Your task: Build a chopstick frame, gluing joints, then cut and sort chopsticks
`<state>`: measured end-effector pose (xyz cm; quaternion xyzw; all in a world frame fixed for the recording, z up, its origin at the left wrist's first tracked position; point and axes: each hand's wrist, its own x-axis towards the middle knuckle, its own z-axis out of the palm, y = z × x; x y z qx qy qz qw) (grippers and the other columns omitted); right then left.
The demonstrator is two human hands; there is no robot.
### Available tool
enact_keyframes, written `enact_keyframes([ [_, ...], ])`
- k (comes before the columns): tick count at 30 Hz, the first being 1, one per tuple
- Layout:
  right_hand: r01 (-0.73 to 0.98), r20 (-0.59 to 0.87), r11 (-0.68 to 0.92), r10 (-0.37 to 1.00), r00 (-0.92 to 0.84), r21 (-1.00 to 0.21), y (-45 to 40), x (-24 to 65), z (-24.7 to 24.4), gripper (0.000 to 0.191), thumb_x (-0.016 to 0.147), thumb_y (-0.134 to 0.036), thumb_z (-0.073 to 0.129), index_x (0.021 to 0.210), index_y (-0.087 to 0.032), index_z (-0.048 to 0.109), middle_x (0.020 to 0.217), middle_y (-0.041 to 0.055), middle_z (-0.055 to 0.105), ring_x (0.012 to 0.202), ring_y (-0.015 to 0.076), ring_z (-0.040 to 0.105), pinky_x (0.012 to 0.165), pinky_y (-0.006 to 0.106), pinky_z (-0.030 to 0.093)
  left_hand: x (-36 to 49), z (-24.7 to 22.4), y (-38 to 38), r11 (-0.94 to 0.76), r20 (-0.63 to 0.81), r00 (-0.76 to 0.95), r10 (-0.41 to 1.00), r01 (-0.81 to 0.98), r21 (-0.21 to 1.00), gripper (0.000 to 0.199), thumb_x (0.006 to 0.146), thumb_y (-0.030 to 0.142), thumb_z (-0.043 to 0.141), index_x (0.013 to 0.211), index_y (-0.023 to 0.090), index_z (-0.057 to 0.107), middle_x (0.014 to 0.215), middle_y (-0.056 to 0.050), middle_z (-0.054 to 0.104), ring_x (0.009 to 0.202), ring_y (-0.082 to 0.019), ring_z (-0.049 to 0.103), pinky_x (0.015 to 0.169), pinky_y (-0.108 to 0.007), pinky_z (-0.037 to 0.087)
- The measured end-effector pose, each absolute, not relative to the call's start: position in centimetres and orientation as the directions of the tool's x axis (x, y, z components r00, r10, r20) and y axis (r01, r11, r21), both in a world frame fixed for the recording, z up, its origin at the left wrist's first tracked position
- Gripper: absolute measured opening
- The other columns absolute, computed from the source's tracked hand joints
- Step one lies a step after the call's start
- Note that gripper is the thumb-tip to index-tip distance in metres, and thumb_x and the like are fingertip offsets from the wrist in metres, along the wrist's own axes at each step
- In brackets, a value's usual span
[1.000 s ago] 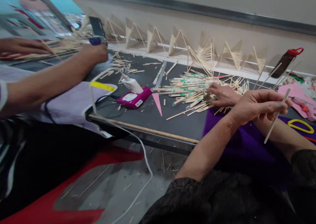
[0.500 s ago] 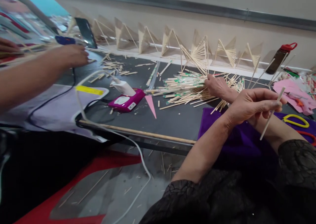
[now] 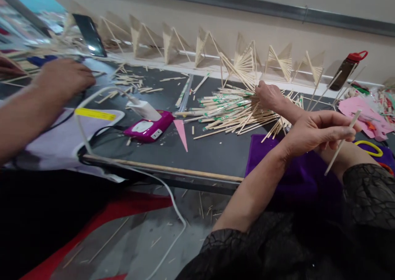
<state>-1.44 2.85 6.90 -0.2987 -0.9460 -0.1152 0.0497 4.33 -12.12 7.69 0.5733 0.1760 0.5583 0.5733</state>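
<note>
My left arm crosses over my right one. In my left hand (image 3: 321, 128), a thin wooden stick (image 3: 341, 144) is pinched between thumb and fingers, slanting downward. My right hand (image 3: 271, 96) is closed at the lower corner of a fan-shaped stick model (image 3: 243, 66), its fingertips partly hidden. Under and beside that hand spreads a pile of wooden chopsticks (image 3: 228, 109), some in clear, green-printed wrappers. Behind stands a row of similar twisted stick models (image 3: 279, 62) along the wall.
A magenta power socket (image 3: 149, 126) with a white plug and cable lies left of the pile. Purple cloth (image 3: 259, 152) hangs over the table edge. Yellow-handled scissors (image 3: 370, 148), pink paper (image 3: 358, 111) and a red-lidded bottle (image 3: 344, 70) are right. A co-worker's hand (image 3: 63, 76) is left.
The view has turned slightly right, so the table's things sit further left. The co-worker's hand has shifted left and down. Both my hands keep nearly the same pose.
</note>
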Motion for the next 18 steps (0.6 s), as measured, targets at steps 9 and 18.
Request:
enact_keyframes([
  [9, 0.483, 0.255, 0.871, 0.45, -0.856, 0.085, 3.3, 0.8, 5.3, 0.033, 0.09, -0.013, 0.044, 0.117, -0.014, 0.062, 0.122, 0.0141, 0.057, 0.088, 0.0211, 0.056, 0.074, 0.03, 0.039, 4.6, 7.8, -12.1, -0.237, 0.417, 0.326, 0.848, -0.472, 0.849, 0.028, 0.073, 0.044, 0.077, 0.083, 0.019, 0.07, 0.074, -0.001, 0.068, 0.055, -0.007, 0.052, 0.048, -0.024, 0.039],
  [18, 0.367, 0.271, 0.925, 0.33, -0.904, 0.101, 1.3, 3.2, 5.0, 0.027, 0.094, -0.019, 0.044, 0.11, -0.019, 0.066, 0.117, 0.0092, 0.059, 0.081, 0.0164, 0.054, 0.064, 0.029, 0.03, 4.9, 7.5, -11.9, -0.224, 0.42, 0.338, 0.842, -0.49, 0.843, 0.032, 0.072, 0.045, 0.081, 0.084, 0.017, 0.072, 0.069, -0.002, 0.067, 0.052, -0.006, 0.052, 0.043, -0.022, 0.032],
])
